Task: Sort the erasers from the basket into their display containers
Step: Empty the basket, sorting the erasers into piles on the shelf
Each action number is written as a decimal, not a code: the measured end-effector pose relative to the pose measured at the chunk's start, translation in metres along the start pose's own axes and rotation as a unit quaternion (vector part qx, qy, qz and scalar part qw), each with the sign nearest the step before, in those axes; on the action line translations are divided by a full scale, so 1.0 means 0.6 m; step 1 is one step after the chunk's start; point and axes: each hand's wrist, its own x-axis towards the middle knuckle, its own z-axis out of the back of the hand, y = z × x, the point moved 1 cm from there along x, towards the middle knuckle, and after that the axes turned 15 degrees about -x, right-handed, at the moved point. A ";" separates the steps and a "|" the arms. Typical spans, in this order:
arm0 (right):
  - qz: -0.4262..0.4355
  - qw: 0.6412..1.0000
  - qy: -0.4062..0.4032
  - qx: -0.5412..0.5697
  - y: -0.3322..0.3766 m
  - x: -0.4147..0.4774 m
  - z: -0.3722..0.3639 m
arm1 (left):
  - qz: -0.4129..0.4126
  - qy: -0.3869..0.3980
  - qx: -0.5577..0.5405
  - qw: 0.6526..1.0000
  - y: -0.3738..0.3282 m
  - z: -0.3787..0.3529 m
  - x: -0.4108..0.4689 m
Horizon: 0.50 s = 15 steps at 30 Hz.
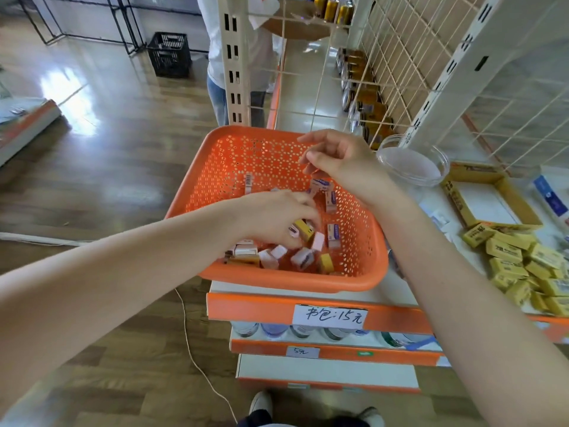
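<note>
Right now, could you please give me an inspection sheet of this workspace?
Surface: white shelf, orange edge, carries orange basket.
Job's things: pink and yellow erasers in basket; yellow eraser pile beside open yellow box; glass bowl behind.
Clutter: blue packet far right.
Hands: left hand among the erasers, grip unclear; right hand hovers above basket, holding nothing.
Cables: thin white cord on floor.
Surroundings: another person, black crate, cans behind wire grid.
</note>
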 end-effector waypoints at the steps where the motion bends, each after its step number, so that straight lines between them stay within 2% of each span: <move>1: 0.002 1.000 0.002 -0.004 0.000 0.000 -0.001 | 0.006 -0.016 -0.004 1.000 0.006 0.001 0.001; 6: 0.007 1.000 0.010 -0.004 0.001 -0.001 -0.001 | 0.039 -0.092 0.005 0.995 0.031 0.014 0.006; 10: 0.006 1.000 0.010 -0.024 0.002 -0.003 0.000 | 0.042 -0.159 -0.041 0.986 0.041 0.024 0.001; 12: 0.003 1.000 0.012 -0.021 0.003 -0.004 0.000 | 0.043 -0.143 -0.058 0.987 0.043 0.026 0.000; 15: 0.003 1.000 0.020 -0.024 0.004 -0.005 0.001 | 0.072 -0.056 -0.075 0.993 0.037 0.026 -0.007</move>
